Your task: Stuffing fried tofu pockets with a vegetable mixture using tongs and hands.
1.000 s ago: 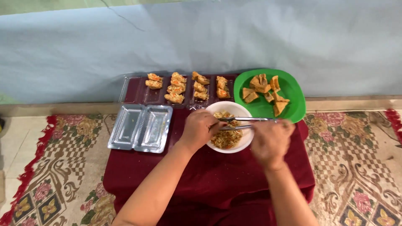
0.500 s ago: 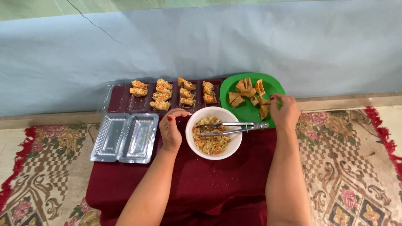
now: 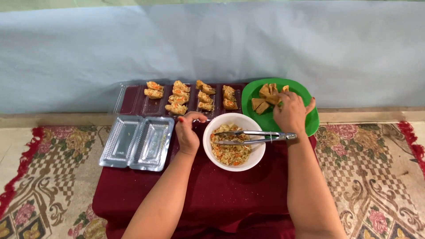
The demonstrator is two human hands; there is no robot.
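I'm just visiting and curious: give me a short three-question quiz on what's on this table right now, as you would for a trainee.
1. True or false: the tongs lie across the white bowl.
2. Which hand is over the green plate? A) left hand B) right hand
3. Fill in: the clear tray beside the left hand holds ___ food.

Key:
1. True; no hand holds them.
2. B; the right hand is at the fried pieces, its grip on them hidden.
3. No; the stuffed pieces sit in the farther tray.
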